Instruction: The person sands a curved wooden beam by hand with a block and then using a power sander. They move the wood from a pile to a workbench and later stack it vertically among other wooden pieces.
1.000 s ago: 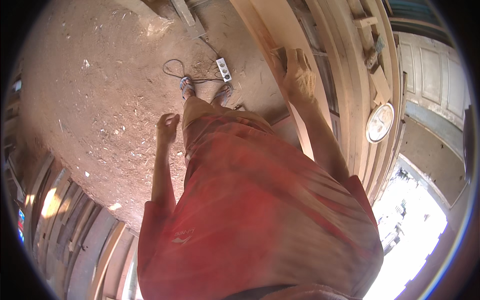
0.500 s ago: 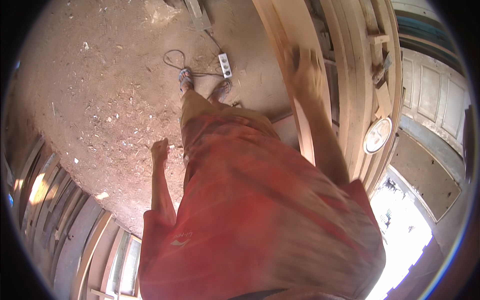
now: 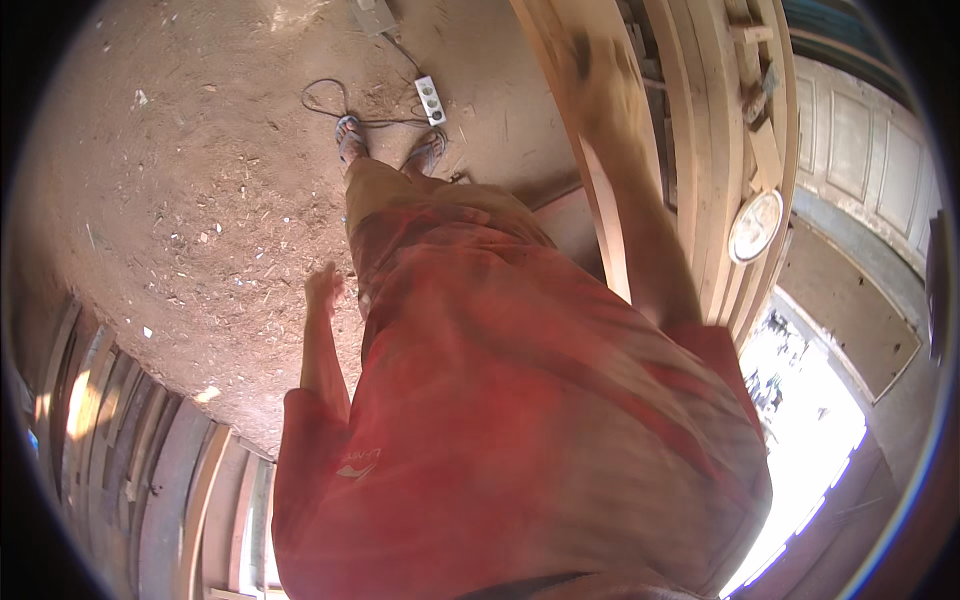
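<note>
I look down and see my right hand point(image 3: 600, 75) up on the long planks point(image 3: 700, 150). The planks lean in a stack at my right side. The hand is blurry, so I cannot tell if it grips a plank or just rests flat on one. It does touch the wood near the front edge of the stack.

My left hand point(image 3: 323, 288) hangs by my side. It holds nothing and touches nothing. The fingers look loosely curled, not a fist.

I think the work with the planks is only starting. No plank is lifted out. They all lie together in the stack. So picking one and moving it is not yet done.

My feet in sandals point(image 3: 350, 135) stand on a dirt floor point(image 3: 170, 200). The floor is brown and full of wood chips and sawdust. A white power strip point(image 3: 431, 100) lies just past my feet, and a dark cord point(image 3: 330, 100) curls beside it.

A round white disc point(image 3: 755, 225) sits against the planks at the right. Behind it is a pale door point(image 3: 870, 140) with panels. Bright light comes in from an opening point(image 3: 810, 400) lower right. More boards point(image 3: 130, 450) lie in a row at the lower left.
</note>
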A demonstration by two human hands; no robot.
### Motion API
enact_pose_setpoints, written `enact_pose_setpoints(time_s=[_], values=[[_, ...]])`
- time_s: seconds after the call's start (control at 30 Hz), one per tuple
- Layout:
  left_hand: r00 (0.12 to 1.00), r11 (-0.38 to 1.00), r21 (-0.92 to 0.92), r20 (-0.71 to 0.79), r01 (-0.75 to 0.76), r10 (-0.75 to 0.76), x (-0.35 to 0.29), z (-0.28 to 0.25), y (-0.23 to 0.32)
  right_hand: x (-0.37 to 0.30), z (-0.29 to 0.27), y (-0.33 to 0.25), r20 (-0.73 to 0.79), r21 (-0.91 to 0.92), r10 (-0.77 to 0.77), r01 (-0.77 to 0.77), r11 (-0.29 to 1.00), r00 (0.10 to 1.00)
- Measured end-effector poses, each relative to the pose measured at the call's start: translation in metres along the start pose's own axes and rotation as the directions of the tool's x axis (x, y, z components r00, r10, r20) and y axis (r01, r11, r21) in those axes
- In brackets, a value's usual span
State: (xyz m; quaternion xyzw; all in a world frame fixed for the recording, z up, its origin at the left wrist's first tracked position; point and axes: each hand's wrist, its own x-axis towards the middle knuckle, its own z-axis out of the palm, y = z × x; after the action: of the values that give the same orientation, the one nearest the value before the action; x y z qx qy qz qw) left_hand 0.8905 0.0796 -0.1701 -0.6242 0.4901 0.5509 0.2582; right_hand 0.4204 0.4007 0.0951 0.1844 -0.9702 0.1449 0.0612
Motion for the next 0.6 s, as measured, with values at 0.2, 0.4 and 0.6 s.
enact_pose_setpoints(time_s=[0.2, 0.4, 0.6], values=[[0.939, 0.939, -0.041, -0.051, -0.342, 0.339, 0.017, 0.002, 0.120, 0.027, -0.007, -0.014, -0.102, -0.006, -0.120, 0.120, 0.993, 0.987], [0.998, 0.998, -0.064, -0.061, 0.011, -0.015, -0.001, -0.030, -0.015, -0.153, -0.048, 0.047, -0.045, 0.010, -0.035, 0.036, 0.999, 0.998], [0.971, 0.961, 0.142, 0.072, -0.238, 0.230, 0.030, -0.002, 0.094, 0.021, 0.003, -0.012, -0.045, -0.006, -0.021, 0.020, 1.000, 0.999]])
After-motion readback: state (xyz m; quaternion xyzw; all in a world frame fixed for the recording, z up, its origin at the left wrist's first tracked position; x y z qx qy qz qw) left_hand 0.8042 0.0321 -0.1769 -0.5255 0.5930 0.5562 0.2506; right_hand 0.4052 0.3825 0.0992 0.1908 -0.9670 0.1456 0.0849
